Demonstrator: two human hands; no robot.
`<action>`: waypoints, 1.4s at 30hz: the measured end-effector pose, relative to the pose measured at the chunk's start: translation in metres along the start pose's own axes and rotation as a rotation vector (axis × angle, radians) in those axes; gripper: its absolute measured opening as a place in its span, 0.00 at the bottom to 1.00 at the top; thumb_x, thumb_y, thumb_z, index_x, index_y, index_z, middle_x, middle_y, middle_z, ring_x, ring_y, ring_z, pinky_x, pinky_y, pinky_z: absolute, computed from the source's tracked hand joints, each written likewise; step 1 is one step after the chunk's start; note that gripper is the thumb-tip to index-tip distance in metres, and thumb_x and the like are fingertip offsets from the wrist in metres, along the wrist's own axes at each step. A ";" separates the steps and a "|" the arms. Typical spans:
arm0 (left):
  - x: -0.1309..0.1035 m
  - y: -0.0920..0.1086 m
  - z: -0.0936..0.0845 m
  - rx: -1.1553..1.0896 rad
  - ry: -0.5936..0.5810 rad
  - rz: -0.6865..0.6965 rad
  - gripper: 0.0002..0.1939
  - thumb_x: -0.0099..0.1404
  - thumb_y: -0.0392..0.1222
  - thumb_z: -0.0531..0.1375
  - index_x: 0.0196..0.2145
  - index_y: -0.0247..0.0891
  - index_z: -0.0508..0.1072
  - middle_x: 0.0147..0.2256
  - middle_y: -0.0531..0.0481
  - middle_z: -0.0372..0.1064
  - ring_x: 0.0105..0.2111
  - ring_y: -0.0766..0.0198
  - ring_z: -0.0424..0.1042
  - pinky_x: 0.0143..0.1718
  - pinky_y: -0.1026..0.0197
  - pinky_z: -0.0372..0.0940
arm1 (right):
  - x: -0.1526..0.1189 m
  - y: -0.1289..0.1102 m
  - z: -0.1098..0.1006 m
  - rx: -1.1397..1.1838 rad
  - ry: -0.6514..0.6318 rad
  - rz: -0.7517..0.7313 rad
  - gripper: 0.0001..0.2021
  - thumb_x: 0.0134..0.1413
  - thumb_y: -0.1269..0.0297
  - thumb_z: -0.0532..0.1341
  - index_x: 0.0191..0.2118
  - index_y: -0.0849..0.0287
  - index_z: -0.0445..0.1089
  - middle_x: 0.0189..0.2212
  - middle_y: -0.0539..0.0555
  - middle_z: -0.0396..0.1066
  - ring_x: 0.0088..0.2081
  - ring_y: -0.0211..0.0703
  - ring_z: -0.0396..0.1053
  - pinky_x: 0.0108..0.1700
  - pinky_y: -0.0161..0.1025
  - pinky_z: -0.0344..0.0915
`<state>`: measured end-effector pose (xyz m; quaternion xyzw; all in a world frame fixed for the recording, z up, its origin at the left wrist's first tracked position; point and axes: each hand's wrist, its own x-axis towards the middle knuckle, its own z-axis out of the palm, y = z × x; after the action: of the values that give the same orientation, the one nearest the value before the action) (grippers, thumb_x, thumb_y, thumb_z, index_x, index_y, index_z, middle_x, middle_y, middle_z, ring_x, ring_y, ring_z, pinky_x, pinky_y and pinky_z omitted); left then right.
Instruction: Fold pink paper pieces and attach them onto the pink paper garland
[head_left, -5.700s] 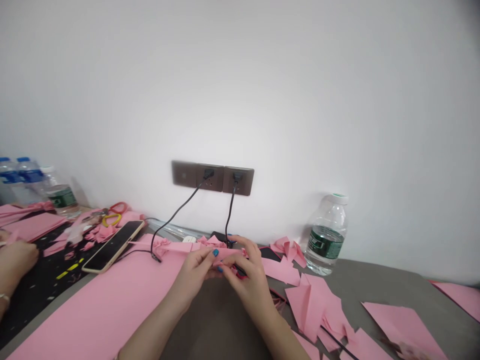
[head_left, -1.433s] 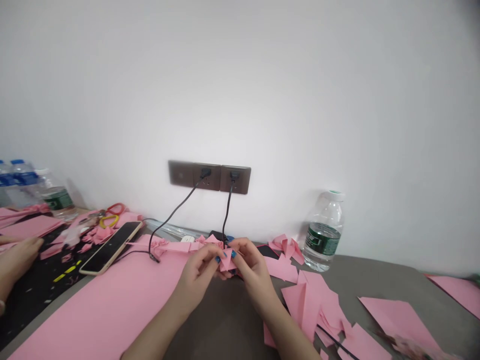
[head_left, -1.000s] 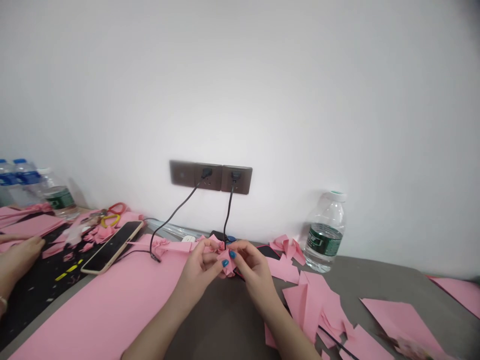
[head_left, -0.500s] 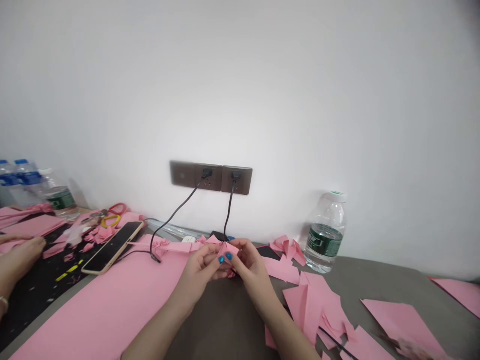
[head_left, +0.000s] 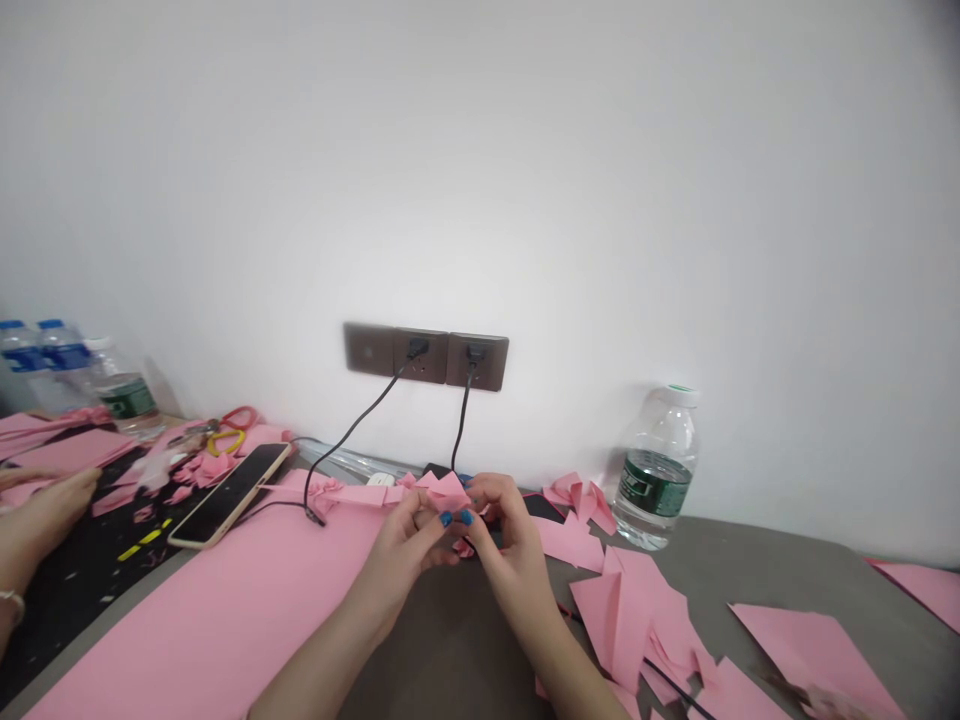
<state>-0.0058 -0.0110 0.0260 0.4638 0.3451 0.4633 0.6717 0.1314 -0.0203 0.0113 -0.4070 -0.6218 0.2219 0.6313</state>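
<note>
A small folded piece of pink paper (head_left: 448, 493) is pinched between the fingertips of both hands. My left hand (head_left: 411, 545) grips its lower left side, with the thumb in front. On the right side, my right hand (head_left: 506, 530) holds it with the thumb close to the other thumb. The fingers behind the paper are partly hidden. Below and to the left lies a large pink sheet (head_left: 247, 600). Cut and folded pink pieces (head_left: 619, 615) are scattered to the right of my right forearm.
A water bottle (head_left: 658, 470) stands by the wall at right. Black cables run from the wall sockets (head_left: 425, 356) to the table. At left are a phone (head_left: 231, 497), scissors (head_left: 226, 436), more bottles (head_left: 66, 355) and another person's hand (head_left: 56, 510).
The folded paper between my fingers has been turned and now shows a different, flatter side with points upward. My right fingers have shifted slightly. The whole view has moved a little.
</note>
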 end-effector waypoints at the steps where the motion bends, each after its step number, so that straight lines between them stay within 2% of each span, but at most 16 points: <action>1: 0.000 -0.001 0.000 0.025 -0.004 0.013 0.13 0.59 0.47 0.64 0.38 0.38 0.71 0.34 0.49 0.70 0.37 0.62 0.71 0.31 0.65 0.66 | 0.000 0.000 0.000 -0.003 0.002 -0.007 0.03 0.58 0.65 0.58 0.36 0.55 0.68 0.37 0.55 0.66 0.38 0.46 0.65 0.35 0.40 0.60; 3: 0.001 -0.002 -0.001 0.083 -0.012 0.034 0.12 0.58 0.44 0.64 0.39 0.38 0.72 0.31 0.51 0.68 0.32 0.66 0.68 0.28 0.67 0.64 | 0.000 0.000 0.001 0.000 0.014 0.001 0.04 0.58 0.64 0.58 0.34 0.55 0.68 0.38 0.55 0.66 0.40 0.47 0.65 0.35 0.39 0.60; 6: 0.002 -0.004 -0.002 0.123 -0.018 0.044 0.10 0.58 0.42 0.64 0.38 0.38 0.73 0.29 0.53 0.66 0.28 0.69 0.64 0.27 0.69 0.61 | 0.001 0.001 0.001 0.008 0.055 0.035 0.04 0.57 0.65 0.59 0.39 0.54 0.67 0.38 0.54 0.67 0.39 0.46 0.65 0.37 0.40 0.61; 9: 0.001 -0.004 -0.002 0.104 -0.042 0.036 0.10 0.58 0.42 0.64 0.38 0.37 0.73 0.31 0.52 0.67 0.29 0.69 0.65 0.28 0.68 0.61 | 0.001 0.001 0.001 0.011 0.053 0.023 0.04 0.56 0.68 0.59 0.38 0.55 0.67 0.37 0.54 0.67 0.39 0.46 0.65 0.39 0.40 0.61; 13: 0.002 -0.006 -0.003 0.065 -0.088 0.024 0.17 0.55 0.43 0.67 0.43 0.37 0.74 0.32 0.50 0.70 0.32 0.66 0.68 0.29 0.67 0.63 | 0.003 0.003 0.000 0.055 0.013 0.037 0.02 0.56 0.69 0.58 0.33 0.57 0.67 0.37 0.54 0.68 0.38 0.45 0.66 0.38 0.39 0.61; 16: 0.004 -0.006 -0.005 -0.004 -0.041 -0.018 0.17 0.56 0.51 0.66 0.35 0.33 0.75 0.27 0.49 0.69 0.28 0.66 0.69 0.27 0.67 0.64 | 0.003 0.005 0.000 0.100 -0.023 0.075 0.02 0.56 0.68 0.57 0.34 0.57 0.66 0.36 0.53 0.68 0.37 0.43 0.66 0.37 0.38 0.61; 18: 0.006 -0.005 -0.006 -0.052 0.002 -0.047 0.20 0.57 0.56 0.64 0.30 0.32 0.74 0.25 0.48 0.70 0.27 0.66 0.70 0.26 0.66 0.64 | 0.003 0.006 -0.001 0.083 -0.048 0.073 0.03 0.56 0.70 0.57 0.33 0.56 0.67 0.37 0.53 0.68 0.38 0.43 0.67 0.38 0.38 0.61; 22: 0.006 -0.002 -0.006 -0.051 0.047 -0.064 0.18 0.50 0.52 0.69 0.30 0.33 0.75 0.26 0.50 0.71 0.27 0.65 0.73 0.25 0.67 0.65 | 0.004 0.003 -0.003 0.001 -0.015 0.042 0.06 0.54 0.71 0.57 0.31 0.56 0.70 0.37 0.54 0.67 0.42 0.46 0.67 0.42 0.41 0.62; 27: 0.006 -0.003 -0.007 -0.011 0.094 -0.065 0.16 0.50 0.47 0.69 0.31 0.34 0.73 0.29 0.49 0.74 0.30 0.63 0.76 0.30 0.65 0.69 | 0.003 -0.001 -0.004 -0.083 0.026 -0.035 0.06 0.52 0.73 0.58 0.30 0.55 0.71 0.35 0.54 0.66 0.40 0.47 0.68 0.42 0.43 0.64; 34: 0.010 -0.006 -0.012 -0.004 0.163 -0.030 0.14 0.50 0.44 0.69 0.32 0.34 0.73 0.26 0.51 0.74 0.26 0.67 0.74 0.31 0.65 0.71 | 0.002 0.004 -0.002 -0.125 -0.118 -0.081 0.09 0.52 0.76 0.60 0.37 0.54 0.69 0.32 0.51 0.70 0.38 0.46 0.67 0.40 0.42 0.63; 38: 0.011 -0.004 -0.013 -0.047 0.230 -0.031 0.15 0.50 0.42 0.69 0.34 0.33 0.73 0.24 0.51 0.74 0.26 0.66 0.74 0.31 0.65 0.71 | 0.004 0.005 -0.004 -0.259 -0.182 -0.189 0.08 0.52 0.77 0.61 0.31 0.54 0.70 0.31 0.51 0.72 0.38 0.47 0.66 0.41 0.43 0.60; 42: 0.011 -0.003 -0.013 -0.067 0.249 -0.036 0.18 0.47 0.42 0.71 0.34 0.32 0.75 0.24 0.51 0.74 0.26 0.66 0.74 0.31 0.64 0.72 | 0.005 0.002 -0.007 -0.332 -0.183 -0.218 0.08 0.54 0.75 0.61 0.31 0.53 0.71 0.31 0.51 0.73 0.39 0.47 0.67 0.41 0.44 0.57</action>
<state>-0.0129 0.0032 0.0186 0.3735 0.4185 0.5166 0.6469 0.1394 -0.0166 0.0133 -0.4141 -0.7448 0.0829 0.5167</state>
